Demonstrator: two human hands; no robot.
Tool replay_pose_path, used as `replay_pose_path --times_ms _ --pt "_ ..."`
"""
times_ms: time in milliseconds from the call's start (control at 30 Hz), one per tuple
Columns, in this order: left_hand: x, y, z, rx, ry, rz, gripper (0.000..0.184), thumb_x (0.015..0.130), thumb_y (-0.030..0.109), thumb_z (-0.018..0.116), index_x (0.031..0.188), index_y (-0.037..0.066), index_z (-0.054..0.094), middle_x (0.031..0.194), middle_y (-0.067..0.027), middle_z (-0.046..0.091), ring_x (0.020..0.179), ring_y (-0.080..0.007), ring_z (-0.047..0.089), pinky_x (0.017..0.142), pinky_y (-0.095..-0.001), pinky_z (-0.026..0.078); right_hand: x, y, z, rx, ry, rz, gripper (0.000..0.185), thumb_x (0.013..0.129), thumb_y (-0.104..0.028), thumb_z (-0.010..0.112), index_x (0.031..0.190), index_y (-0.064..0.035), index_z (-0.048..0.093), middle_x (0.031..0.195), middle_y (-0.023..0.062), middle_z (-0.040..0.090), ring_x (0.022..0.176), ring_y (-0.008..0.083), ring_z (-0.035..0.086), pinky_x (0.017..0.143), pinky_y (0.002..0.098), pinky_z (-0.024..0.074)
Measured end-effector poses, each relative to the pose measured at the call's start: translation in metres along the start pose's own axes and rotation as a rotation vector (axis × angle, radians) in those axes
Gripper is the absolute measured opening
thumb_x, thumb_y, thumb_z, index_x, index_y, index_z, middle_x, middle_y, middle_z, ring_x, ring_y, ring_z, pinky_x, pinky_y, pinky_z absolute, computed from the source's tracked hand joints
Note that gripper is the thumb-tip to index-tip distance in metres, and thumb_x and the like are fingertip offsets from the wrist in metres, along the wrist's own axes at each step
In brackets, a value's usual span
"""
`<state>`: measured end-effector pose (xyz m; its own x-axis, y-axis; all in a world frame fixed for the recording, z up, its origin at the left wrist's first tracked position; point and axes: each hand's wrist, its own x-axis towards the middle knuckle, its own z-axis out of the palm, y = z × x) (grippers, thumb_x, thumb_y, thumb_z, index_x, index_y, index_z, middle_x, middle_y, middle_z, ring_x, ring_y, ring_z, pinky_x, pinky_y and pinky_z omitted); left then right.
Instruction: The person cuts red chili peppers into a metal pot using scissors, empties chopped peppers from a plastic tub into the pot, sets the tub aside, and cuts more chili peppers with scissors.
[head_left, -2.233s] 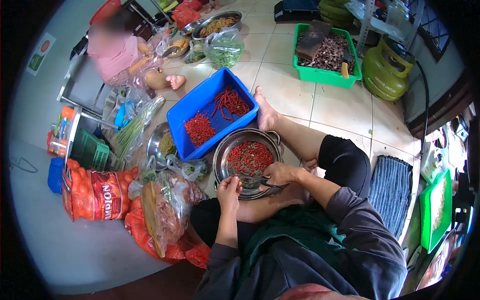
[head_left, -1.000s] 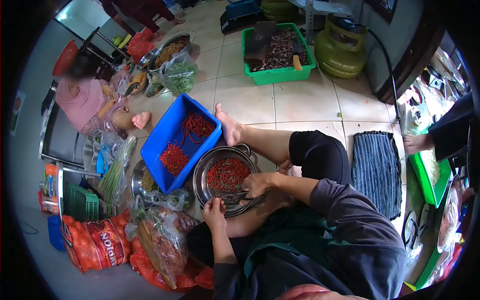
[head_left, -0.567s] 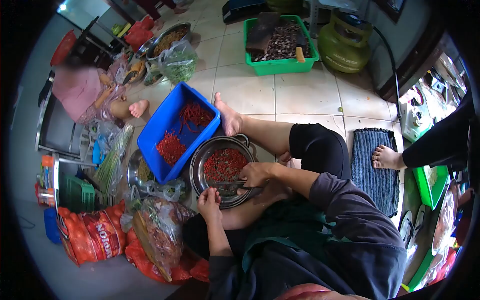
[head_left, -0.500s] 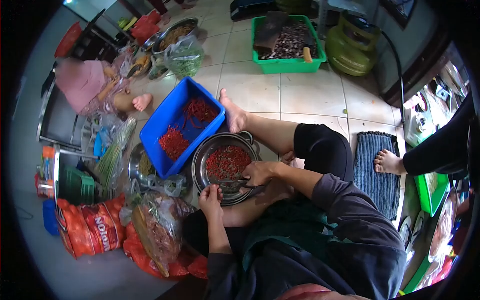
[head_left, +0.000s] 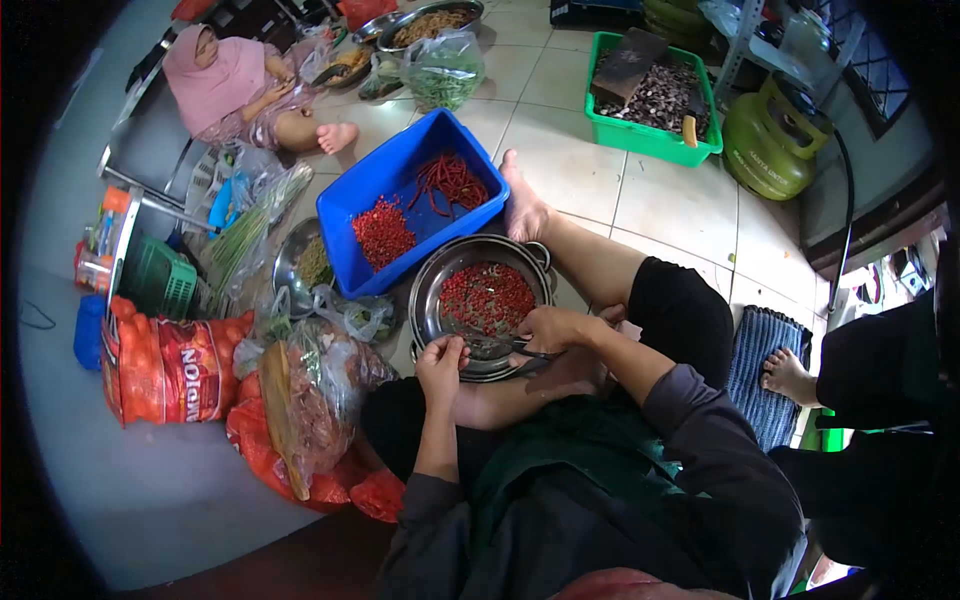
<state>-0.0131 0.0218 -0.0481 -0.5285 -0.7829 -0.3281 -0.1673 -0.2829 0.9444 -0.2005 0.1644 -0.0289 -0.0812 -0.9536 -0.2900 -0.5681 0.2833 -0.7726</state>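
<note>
A steel pot [head_left: 424, 285] with cut red chilies [head_left: 487, 298] inside rests by my lap. My right hand [head_left: 550, 332] is closed round dark-handled scissors [head_left: 538, 355], whose blades lie over the pot's near side. At the pot's near left edge, my left hand [head_left: 441, 366] is pinched close to the blade tips; whatever its fingertips hold is too small to make out. Touching the pot's far side is a blue tub [head_left: 345, 240], holding long whole red chilies [head_left: 450, 186] and a heap of cut ones [head_left: 383, 236].
Left of me are an orange-red sack [head_left: 180, 368] and a plastic bag [head_left: 335, 390]. Another person [head_left: 225, 95] sits at the far left. A green tub [head_left: 655, 143] and gas cylinder [head_left: 775, 140] stand ahead. Someone's foot [head_left: 788, 378] rests on a striped mat [head_left: 762, 345].
My view has shifted, so the pot and tub appear farther right and higher. Both hands stay at the pot, the scissors still in my right. The standing person's dark clothing fills more of the right edge.
</note>
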Motion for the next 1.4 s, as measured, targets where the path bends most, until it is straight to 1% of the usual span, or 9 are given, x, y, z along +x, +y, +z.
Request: replay_pose_path --times_ms 133,200,400,500,700,867,1100,1267,1400 --pt "0.000 0.002 0.000 0.001 -0.021 -0.023 0.017 0.086 0.015 0.062 0.093 -0.001 0.059 0.082 -0.0043 0.062 0.069 -0.0089 0.058 0.056 -0.0193 0.047 0.002 0.009 0.001 0.110 -0.035 0.100 0.048 0.073 -0.049 0.065 0.078 -0.0008 0.063 0.075 0.0192 0.061 0.073 0.0335 0.060 0.066 0.0418 0.0449" --pt "-0.001 0.009 0.001 -0.034 -0.005 -0.068 0.016 0.086 0.014 0.062 0.091 -0.001 0.060 0.080 -0.0035 0.062 0.069 -0.0076 0.058 0.056 -0.0183 0.047 0.004 0.018 0.004 0.081 0.036 0.019 0.058 0.068 -0.058 0.066 0.076 -0.0005 0.063 0.073 0.0188 0.061 0.072 0.0343 0.060 0.065 0.0420 0.0456" --pt "0.004 0.012 -0.002 0.079 0.001 0.060 0.017 0.086 0.016 0.062 0.090 -0.001 0.060 0.079 -0.0023 0.062 0.068 -0.0068 0.058 0.054 -0.0178 0.044 -0.005 0.003 -0.012 0.036 0.190 0.101 0.057 0.068 -0.055 0.068 0.073 0.0011 0.059 0.076 0.0221 0.061 0.078 0.0354 0.061 0.071 0.0415 0.0459" --pt "0.008 0.015 0.000 0.142 -0.002 0.069 0.018 0.086 0.016 0.062 0.091 0.000 0.061 0.080 -0.0019 0.062 0.068 -0.0065 0.058 0.054 -0.0178 0.044 -0.004 0.005 -0.011 0.050 0.257 0.079 0.054 0.069 -0.051 0.069 0.079 0.0010 0.058 0.081 0.0223 0.062 0.082 0.0351 0.061 0.073 0.0414 0.0466" --pt "0.014 0.012 -0.002 0.225 -0.010 0.076 0.018 0.085 0.017 0.063 0.090 0.000 0.062 0.080 -0.0021 0.063 0.068 -0.0071 0.058 0.056 -0.0202 0.045 -0.003 0.009 -0.006 -0.216 0.519 -0.008 0.047 0.069 -0.037 0.069 0.090 0.0019 0.053 0.087 0.0218 0.061 0.086 0.0360 0.060 0.077 0.0424 0.0473" --pt "0.023 0.008 -0.008 0.327 0.004 0.051 0.016 0.086 0.016 0.061 0.091 0.001 0.062 0.080 -0.0028 0.063 0.068 -0.0072 0.057 0.058 -0.0218 0.046 -0.008 0.000 -0.009 -0.260 0.467 0.079 0.039 0.066 -0.028 0.070 0.087 0.0002 0.053 0.085 0.0211 0.061 0.085 0.0350 0.060 0.076 0.0419 0.0480" --pt "0.039 0.006 -0.016 0.305 0.074 0.243 0.019 0.087 0.014 0.060 0.100 0.000 0.059 0.086 -0.0043 0.062 0.074 -0.0086 0.059 0.068 -0.0227 0.047 -0.003 0.005 0.001 -0.320 0.529 0.013 0.031 0.067 -0.022 0.068 0.085 -0.0024 0.052 0.080 0.0194 0.061 0.078 0.0345 0.061 0.071 0.0415 0.0491" --pt "0.053 -0.019 -0.026 0.304 0.057 0.426 0.019 0.087 0.013 0.059 0.103 0.001 0.059 0.093 -0.0066 0.064 0.080 -0.0122 0.061 0.074 -0.0249 0.048 0.000 0.009 -0.001 -0.173 0.686 -0.119 0.031 0.066 -0.020 0.067 0.087 -0.0027 0.053 0.079 0.0196 0.061 0.072 0.0351 0.062 0.064 0.0420 0.0499" --pt "0.050 -0.028 -0.021 0.603 0.101 0.618 0.013 0.081 0.007 0.060 0.093 0.003 0.062 0.091 -0.0138 0.064 0.076 -0.0233 0.063 0.067 -0.0320 0.050 0.003 0.020 0.001 -0.179 0.732 -0.112 0.037 0.067 -0.021 0.066 0.093 0.0000 0.052 0.084 0.0218 0.059 0.079 0.0376 0.060 0.070 0.0430 0.0490"
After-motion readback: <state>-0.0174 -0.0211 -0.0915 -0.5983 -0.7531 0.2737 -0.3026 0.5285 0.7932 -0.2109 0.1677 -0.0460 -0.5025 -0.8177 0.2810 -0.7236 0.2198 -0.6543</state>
